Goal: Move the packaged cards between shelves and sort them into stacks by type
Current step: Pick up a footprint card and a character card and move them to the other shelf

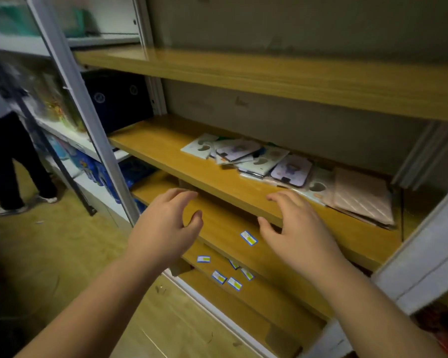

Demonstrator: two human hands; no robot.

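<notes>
A loose pile of packaged cards (246, 157) lies on the middle wooden shelf (166, 156), pale packs with heart cut-outs mixed with purple-faced ones. To its right sits a stack of pink quilted packs (360, 195). My left hand (163, 228) hovers with fingers apart in front of the lower shelf (225, 228), holding nothing. My right hand (295, 228) is spread over the front edge of the middle shelf, just short of the pile, also empty.
Small blue-and-yellow labels (248, 238) dot the fronts of the lower shelves. The top shelf (243, 71) is bare. A metal upright (88, 125) divides this unit from a rack with dark boxes (117, 96) and colourful goods. A person (8, 156) stands at the left.
</notes>
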